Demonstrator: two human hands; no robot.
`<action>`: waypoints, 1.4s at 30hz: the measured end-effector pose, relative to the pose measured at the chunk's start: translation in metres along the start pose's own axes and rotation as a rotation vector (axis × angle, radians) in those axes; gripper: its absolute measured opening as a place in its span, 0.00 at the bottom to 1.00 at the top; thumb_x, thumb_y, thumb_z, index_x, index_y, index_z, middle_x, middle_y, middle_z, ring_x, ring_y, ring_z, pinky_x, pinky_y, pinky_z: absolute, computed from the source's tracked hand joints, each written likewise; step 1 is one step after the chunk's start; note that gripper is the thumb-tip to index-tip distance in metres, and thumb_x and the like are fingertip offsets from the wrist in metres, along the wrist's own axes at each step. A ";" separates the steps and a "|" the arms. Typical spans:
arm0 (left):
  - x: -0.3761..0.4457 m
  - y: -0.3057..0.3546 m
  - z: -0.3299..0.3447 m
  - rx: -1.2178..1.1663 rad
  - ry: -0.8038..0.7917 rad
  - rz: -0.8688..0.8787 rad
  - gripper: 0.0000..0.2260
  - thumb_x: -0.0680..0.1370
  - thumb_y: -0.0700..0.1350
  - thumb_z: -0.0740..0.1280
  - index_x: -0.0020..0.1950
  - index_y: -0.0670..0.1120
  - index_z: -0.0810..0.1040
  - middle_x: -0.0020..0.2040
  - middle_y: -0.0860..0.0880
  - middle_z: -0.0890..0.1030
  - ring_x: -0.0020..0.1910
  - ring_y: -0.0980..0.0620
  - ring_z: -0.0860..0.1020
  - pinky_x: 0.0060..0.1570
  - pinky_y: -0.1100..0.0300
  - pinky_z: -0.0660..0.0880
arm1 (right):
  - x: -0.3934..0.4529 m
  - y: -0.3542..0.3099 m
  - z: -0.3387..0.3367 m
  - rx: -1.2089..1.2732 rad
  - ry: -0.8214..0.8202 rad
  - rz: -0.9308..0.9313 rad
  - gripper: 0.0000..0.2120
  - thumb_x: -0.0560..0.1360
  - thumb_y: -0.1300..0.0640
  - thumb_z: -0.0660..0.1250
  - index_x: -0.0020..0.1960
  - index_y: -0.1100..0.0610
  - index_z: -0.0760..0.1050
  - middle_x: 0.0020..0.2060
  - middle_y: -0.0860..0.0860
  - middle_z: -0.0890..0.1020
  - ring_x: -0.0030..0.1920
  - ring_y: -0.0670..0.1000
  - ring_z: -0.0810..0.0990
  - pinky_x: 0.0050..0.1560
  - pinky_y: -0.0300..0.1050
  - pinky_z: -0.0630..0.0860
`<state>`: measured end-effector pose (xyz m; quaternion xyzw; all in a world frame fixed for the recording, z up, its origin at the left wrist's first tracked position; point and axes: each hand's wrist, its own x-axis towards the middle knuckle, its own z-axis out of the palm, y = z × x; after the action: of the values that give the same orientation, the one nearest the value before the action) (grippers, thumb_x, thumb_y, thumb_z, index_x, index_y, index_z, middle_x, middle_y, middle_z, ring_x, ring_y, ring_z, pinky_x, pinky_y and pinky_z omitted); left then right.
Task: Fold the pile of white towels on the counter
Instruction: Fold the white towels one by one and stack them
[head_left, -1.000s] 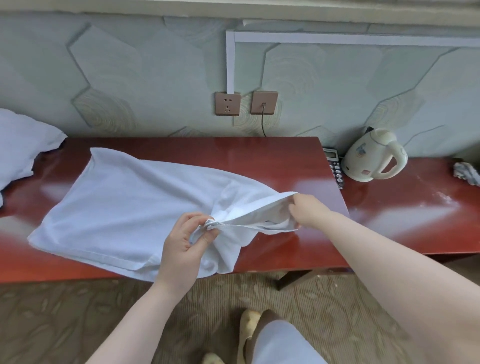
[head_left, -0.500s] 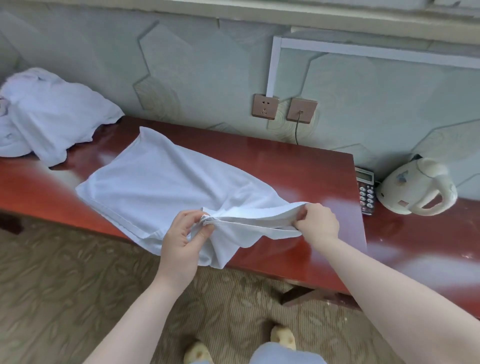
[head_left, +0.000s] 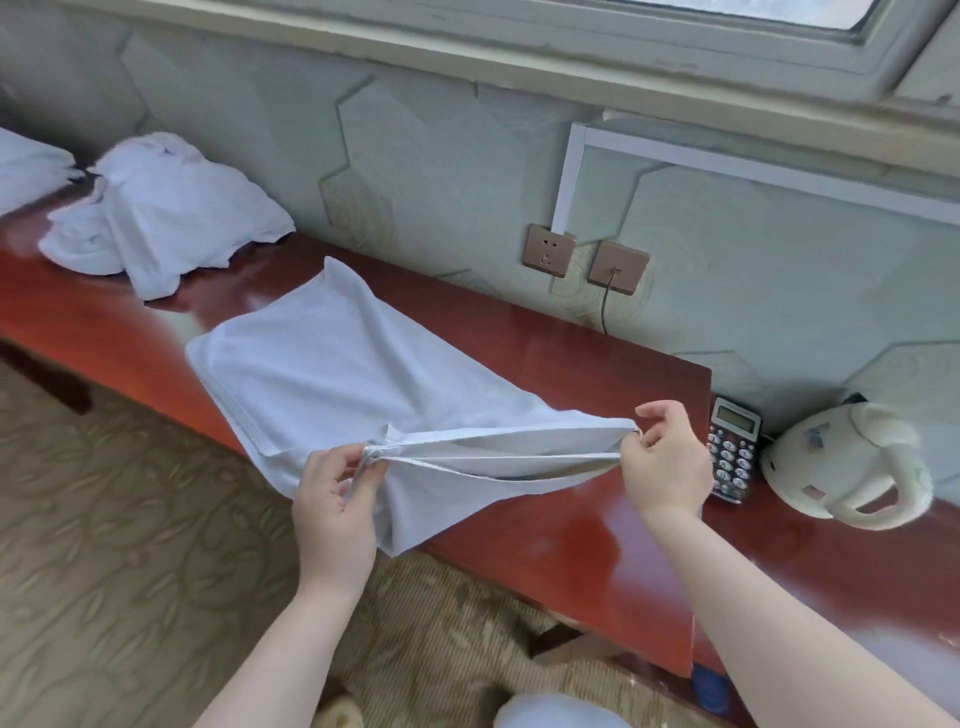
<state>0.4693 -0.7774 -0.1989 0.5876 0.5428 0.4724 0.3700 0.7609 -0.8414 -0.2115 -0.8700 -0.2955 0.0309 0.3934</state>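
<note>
The red-brown counter (head_left: 545, 343) runs from 9 o'clock to 4 o'clock. On it, at centre, lies the towel (head_left: 332, 374), its far end flat, its near hem lifted and stretched taut between the two hands. The pile (head_left: 161, 218) of crumpled towels sits at 10 o'clock, well apart. The kettle (head_left: 852, 462) lies tilted at 3 o'clock, the phone (head_left: 732, 447) just beside it. The right hand (head_left: 667, 462) pinches the hem's right corner; the left hand (head_left: 337, 493) pinches its left corner.

A kettle (head_left: 844, 462) lies beside a phone (head_left: 733, 448) below wall sockets (head_left: 548, 247).
</note>
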 end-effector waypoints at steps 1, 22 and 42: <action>-0.005 0.000 0.004 0.002 0.023 0.006 0.02 0.78 0.43 0.68 0.47 0.50 0.80 0.48 0.51 0.78 0.47 0.64 0.76 0.48 0.75 0.69 | 0.005 0.001 0.002 -0.139 -0.088 -0.003 0.14 0.71 0.61 0.64 0.53 0.46 0.75 0.39 0.47 0.81 0.43 0.56 0.79 0.40 0.46 0.68; 0.024 0.016 -0.030 0.238 0.085 0.255 0.06 0.80 0.43 0.65 0.52 0.42 0.79 0.46 0.51 0.74 0.45 0.64 0.74 0.47 0.77 0.67 | 0.085 -0.096 -0.033 -0.518 -0.785 -0.437 0.08 0.69 0.65 0.60 0.37 0.63 0.77 0.27 0.55 0.83 0.21 0.53 0.78 0.29 0.45 0.78; 0.257 0.395 -0.187 0.154 0.474 0.652 0.07 0.80 0.41 0.62 0.49 0.40 0.78 0.40 0.47 0.76 0.41 0.48 0.71 0.39 0.58 0.65 | 0.157 -0.457 -0.263 0.137 -0.224 -0.697 0.13 0.75 0.61 0.65 0.32 0.60 0.73 0.22 0.52 0.74 0.24 0.50 0.66 0.26 0.38 0.62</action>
<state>0.3951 -0.5924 0.2675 0.6299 0.4323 0.6450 0.0206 0.7414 -0.6961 0.3185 -0.6801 -0.6125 0.0095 0.4028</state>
